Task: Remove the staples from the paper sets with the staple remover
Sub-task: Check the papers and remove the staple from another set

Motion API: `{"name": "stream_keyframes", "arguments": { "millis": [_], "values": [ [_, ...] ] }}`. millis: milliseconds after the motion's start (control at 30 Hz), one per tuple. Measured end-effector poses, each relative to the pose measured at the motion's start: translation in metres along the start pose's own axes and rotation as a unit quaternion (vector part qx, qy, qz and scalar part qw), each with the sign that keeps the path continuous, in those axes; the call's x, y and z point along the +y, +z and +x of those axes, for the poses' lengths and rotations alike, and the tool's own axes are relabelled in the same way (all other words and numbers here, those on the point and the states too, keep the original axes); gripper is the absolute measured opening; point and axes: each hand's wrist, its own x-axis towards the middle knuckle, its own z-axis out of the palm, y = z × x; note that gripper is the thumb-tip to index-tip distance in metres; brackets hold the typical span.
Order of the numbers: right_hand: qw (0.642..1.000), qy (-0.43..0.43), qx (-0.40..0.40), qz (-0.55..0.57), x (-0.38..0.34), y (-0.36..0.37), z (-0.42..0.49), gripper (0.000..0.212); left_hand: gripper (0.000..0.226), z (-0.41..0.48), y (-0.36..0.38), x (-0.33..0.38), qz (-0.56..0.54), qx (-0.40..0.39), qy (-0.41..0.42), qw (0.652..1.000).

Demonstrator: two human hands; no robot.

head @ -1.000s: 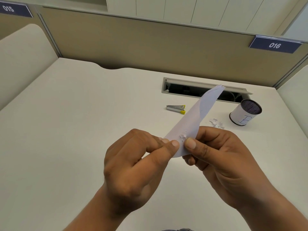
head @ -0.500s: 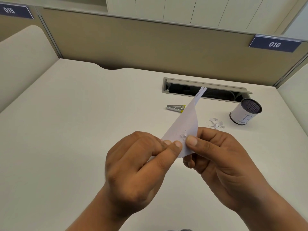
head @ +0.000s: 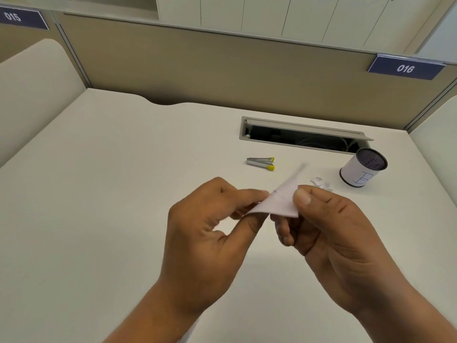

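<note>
The paper set (head: 282,201) is held up above the table (head: 99,194), between the two hands, and it is smeared by motion. Its upper tip fades to a pale streak, and I cannot tell whether a staple sits in it. The left hand (head: 212,226) pinches the sheet's left corner between thumb and forefinger, with the other fingers curled in behind. The right hand (head: 338,233) grips the right side, thumb flat on the near face and fingers folded behind the paper, mostly hidden by it. Both forearms are cut off by the lower edge of the view.

The staple remover (head: 261,163) lies on the table beyond the hands, apart from them, a silver body with yellow tips. To its right is a small scatter of pale bits (head: 321,183), too small to tell whether they are staples or paper crumbs. Just beside them stands a dark mesh cup (head: 363,170) wrapped in white paper bearing a blue hand-drawn letter that looks like a B. Behind it is an open cable slot (head: 304,136), its inside dark. On the partition (head: 222,70) one blue plate (head: 405,68) reads 016 and another plate (head: 12,17), clipped by the left edge, reads 015.
</note>
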Motion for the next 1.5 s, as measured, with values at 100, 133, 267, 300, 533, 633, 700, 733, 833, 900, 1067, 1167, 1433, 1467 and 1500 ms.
{"name": "stream_keyframes", "arguments": {
  "millis": [100,133,267,300,533,633,700,733,833,900,1067,1167,1433,1467,1500],
  "values": [
    [1.0,-0.007,0.007,0.013,-0.002,0.002,0.002,0.053,0.01,0.005,-0.001,0.008,-0.141,-0.035,-0.167,0.975],
    [1.0,-0.004,0.012,0.014,-0.002,0.003,0.003,0.055,0.012,0.006,-0.002,0.008,-0.199,-0.041,-0.219,0.954],
    [1.0,0.007,0.022,0.003,-0.001,0.004,0.005,0.058,0.019,0.007,-0.002,0.0,-0.328,-0.056,-0.321,0.887],
    [1.0,0.008,0.024,0.001,-0.001,0.003,0.005,0.058,0.021,0.007,-0.002,-0.001,-0.331,-0.053,-0.327,0.884],
    [0.997,-0.009,0.046,-0.066,-0.002,0.004,0.004,0.06,0.023,0.008,0.0,-0.001,-0.228,-0.035,-0.256,0.939],
    [0.995,-0.008,0.047,-0.093,-0.002,0.005,0.004,0.056,0.025,0.009,0.0,-0.003,-0.19,-0.035,-0.235,0.953],
    [0.994,0.001,0.05,-0.1,-0.003,0.005,0.004,0.04,0.028,0.01,0.0,-0.003,-0.164,-0.036,-0.227,0.959],
    [0.994,0.006,0.053,-0.1,-0.003,0.005,0.004,0.034,0.03,0.01,-0.001,-0.003,-0.155,-0.036,-0.222,0.962],
    [0.992,0.015,0.063,-0.107,-0.003,0.006,0.004,0.025,0.033,0.012,-0.001,-0.004,-0.134,-0.034,-0.192,0.972],
    [0.992,0.017,0.068,-0.107,-0.004,0.006,0.005,0.02,0.035,0.013,-0.001,-0.005,-0.128,-0.026,-0.179,0.975],
    [0.993,0.021,0.074,-0.09,-0.006,0.006,0.006,0.04,0.022,0.014,-0.002,-0.007,-0.096,-0.016,-0.147,0.984],
    [0.993,0.044,0.089,-0.064,-0.007,0.01,0.008,0.049,0.009,0.014,-0.004,-0.005,-0.033,-0.033,-0.093,0.995],
    [0.991,0.085,0.076,-0.072,-0.005,0.007,0.01,0.028,0.01,0.0,0.001,-0.013,0.152,-0.004,0.148,0.977],
    [0.992,0.084,0.067,-0.065,-0.004,0.006,0.01,0.026,0.01,-0.001,0.001,-0.014,0.162,-0.001,0.171,0.972],
    [0.993,0.08,0.058,-0.061,-0.004,0.006,0.01,0.023,0.01,-0.001,0.0,-0.015,0.169,0.003,0.189,0.967]
  ]
}}
